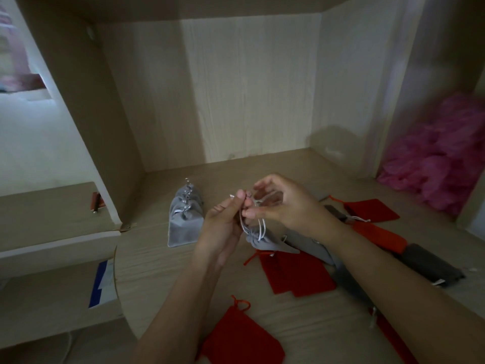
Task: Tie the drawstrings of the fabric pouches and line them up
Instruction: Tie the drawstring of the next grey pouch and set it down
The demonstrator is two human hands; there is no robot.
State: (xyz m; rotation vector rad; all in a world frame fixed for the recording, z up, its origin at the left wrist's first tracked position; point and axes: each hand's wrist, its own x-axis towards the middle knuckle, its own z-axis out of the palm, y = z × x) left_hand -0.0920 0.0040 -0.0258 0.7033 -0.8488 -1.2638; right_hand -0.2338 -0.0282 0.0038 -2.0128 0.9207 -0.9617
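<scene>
Pale wood-grain panels wall in an alcove, and the same wood forms the worktop (157, 271) below. At mid-frame the left grip (223, 222) pinches a thin white drawstring (261, 229) between thumb and fingertips. The right grip (283, 203), just beside it, has its fingers curled on the same cord. Under both hangs a small light-grey velvet pouch (262, 241) with its neck gathered; I cannot tell whether its base touches the pile beneath.

Left of the hands, a close row of grey velvet pouches with knotted cords (185, 219) stands on the worktop. Flat red fabric pouches (294, 274) lie below and to the right of the hands, one alone at the bottom edge. A dark-grey pouch (430, 264) lies at right. Fluffy pink material (446, 153) fills the right-hand compartment.
</scene>
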